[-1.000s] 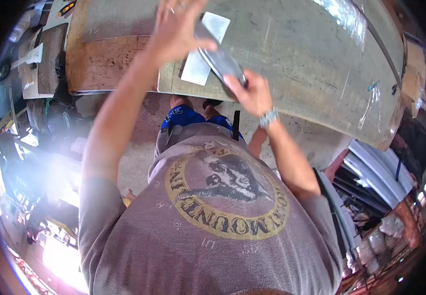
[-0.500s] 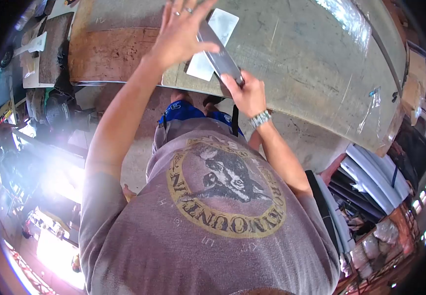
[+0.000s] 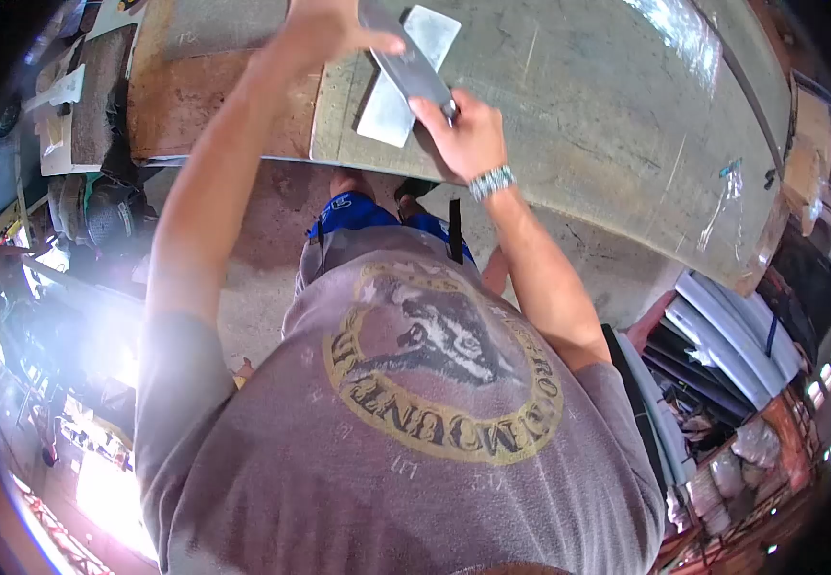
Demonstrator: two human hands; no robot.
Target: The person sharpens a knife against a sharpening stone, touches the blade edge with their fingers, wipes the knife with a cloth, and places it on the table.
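Note:
My right hand (image 3: 470,139), with a patterned band at its wrist, grips the near end of a long, flat dark grey strip (image 3: 419,73). Its thumb lies on top of the strip. At the top edge of view my left hand (image 3: 331,24) reaches over the far end of the strip, thumb stretched out across it; the other fingers are cut off by the frame. Under the strip, crossing it at an angle, a pale whitish rectangular plate (image 3: 386,116) lies on the worn worktable (image 3: 578,125).
A brown board (image 3: 214,115) covers the table's left part. Farther left are dark slabs (image 3: 104,86) and a tyre-like black object (image 3: 109,211). Grey rolled or stacked sheets (image 3: 727,335) stand at lower right. Cardboard (image 3: 811,139) sits by the table's right end.
My left hand has moved up and slightly left, its fingers leaving the frame. The strip and my right hand have shifted a little up and left with it.

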